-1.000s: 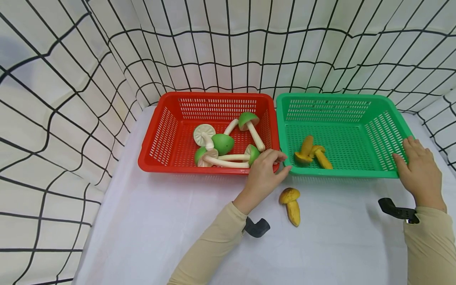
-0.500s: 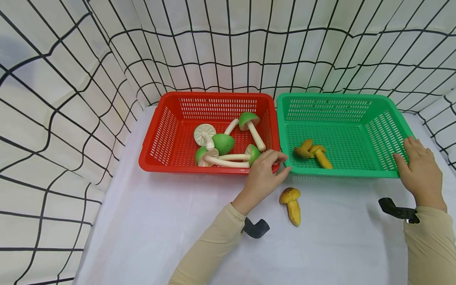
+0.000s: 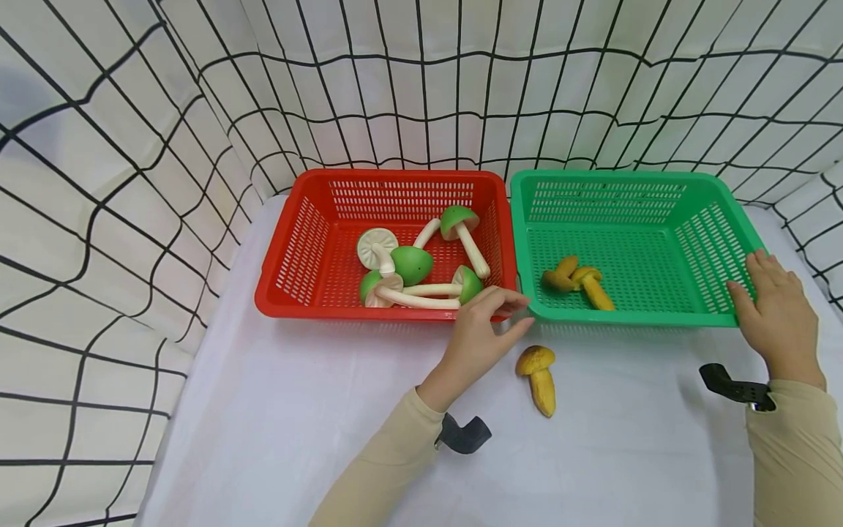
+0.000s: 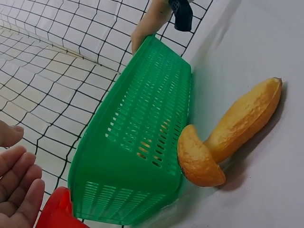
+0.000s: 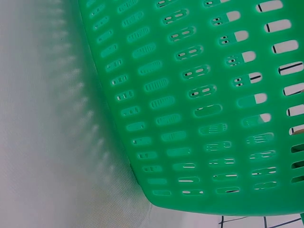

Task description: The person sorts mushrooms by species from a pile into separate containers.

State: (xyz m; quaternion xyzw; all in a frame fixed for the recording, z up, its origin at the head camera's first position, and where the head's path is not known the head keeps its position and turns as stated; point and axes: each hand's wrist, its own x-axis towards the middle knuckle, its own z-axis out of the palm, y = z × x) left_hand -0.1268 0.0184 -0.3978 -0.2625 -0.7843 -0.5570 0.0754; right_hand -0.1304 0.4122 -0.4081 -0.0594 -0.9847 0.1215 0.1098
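My left hand is by the near corner where the red basket and the green basket meet. Its fingers are loosely bent with nothing between them. In the left wrist view, fingertips show beside the green basket's end. My right hand rests on the green basket's right rim, fingers extended and thumb apart. A brown-capped yellow mushroom lies on the white cloth in front of the green basket. Two similar mushrooms, one a yellow-stemmed mushroom, lie inside it. The right wrist view shows only the perforated basket wall.
Several green-capped mushrooms with pale stems, one a green cap, lie in the red basket. A black grid mesh backed by white cloth surrounds the back and left. The white tablecloth spreads in front.
One mushroom in the green basket has tipped over onto its side. My left hand has drawn back slightly toward the front left. My right hand has stayed put.
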